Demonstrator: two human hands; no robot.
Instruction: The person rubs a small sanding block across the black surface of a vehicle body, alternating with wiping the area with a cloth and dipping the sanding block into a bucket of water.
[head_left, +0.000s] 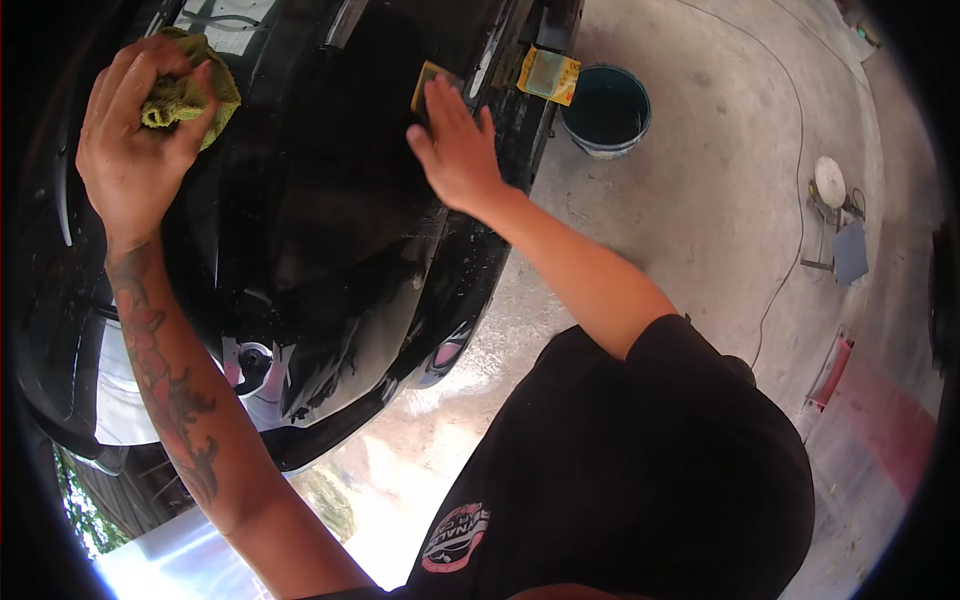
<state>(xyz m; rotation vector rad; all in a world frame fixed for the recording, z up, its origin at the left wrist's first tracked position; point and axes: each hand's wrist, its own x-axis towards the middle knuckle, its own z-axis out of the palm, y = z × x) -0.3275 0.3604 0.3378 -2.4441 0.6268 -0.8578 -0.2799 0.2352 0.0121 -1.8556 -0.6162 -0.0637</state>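
Observation:
My left hand is closed around a bunched yellow-green cloth above the glossy black body of a car. Drops of water show on the hand. Farther right, my right hand lies with fingers stretched out and thumb apart, over a thin yellowish-edged sheet or pad on the black panel. Most of that piece is hidden under the fingers. Just right of this hand, a yellow packet with a pale grey-green piece on it rests on the car's edge.
A dark bucket with dark liquid stands on the concrete floor beside the car. A thin cable runs across the floor. At the far right are a small stand with a round white top and a red object.

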